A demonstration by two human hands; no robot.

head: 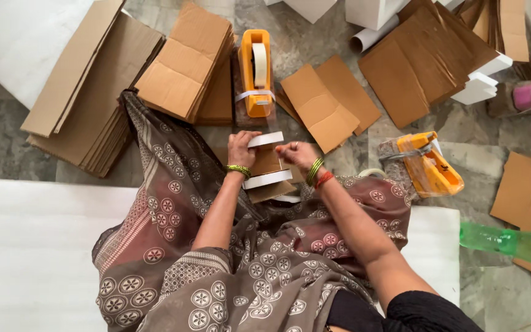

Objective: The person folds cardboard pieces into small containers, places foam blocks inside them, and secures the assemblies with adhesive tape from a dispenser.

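- A tall stack of flat cardboard sheets [87, 92] lies on the stone floor [7, 141] at far left, beside a white foam sheet [26, 252] that runs along the near edge.
- A second cardboard stack [185, 61] sits just to its right.
- An orange tape dispenser [256, 71] stands past the hands, near the floor's far edge.
- The left hand [241, 150] is closed on the far end of a small cardboard packet with white foam pieces [268, 166], thumb and fingers gripping it.
- The packet rests over the person's patterned lap, between both hands.
- The right hand [296, 154] has fingers pinched together at the packet's right edge; whether it holds tape is hard to tell.
- Loose cardboard pieces [330, 104] lie right of the dispenser.
- A second orange dispenser [428, 163] lies tipped to the right.
- A green plastic bottle [511, 243] lies at the right edge.
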